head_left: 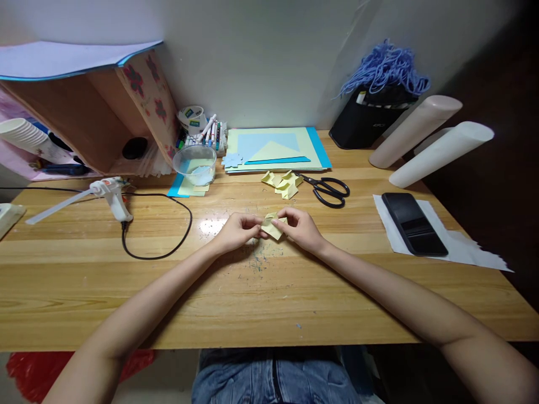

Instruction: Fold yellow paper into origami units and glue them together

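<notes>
A small folded piece of yellow paper (275, 228) is held between both hands above the middle of the wooden table (168, 303). My left hand (241, 231) pinches its left edge, fingers closed. On the right side, my right hand (302, 229) grips the same paper, with the thumb lying on its face. Just beyond the hands lie several folded yellow paper pieces (285, 183). Black-handled scissors (330, 189) rest to the right of them, blades pointing at the pieces.
A glue gun (110, 197) with a looping black cable lies left. Behind are a clear bowl (195, 165), markers (214, 134), stacked coloured paper (318, 148) and an open box (147, 101). Rightward are a phone (414, 224), paper rolls (442, 154) and a black container (362, 126).
</notes>
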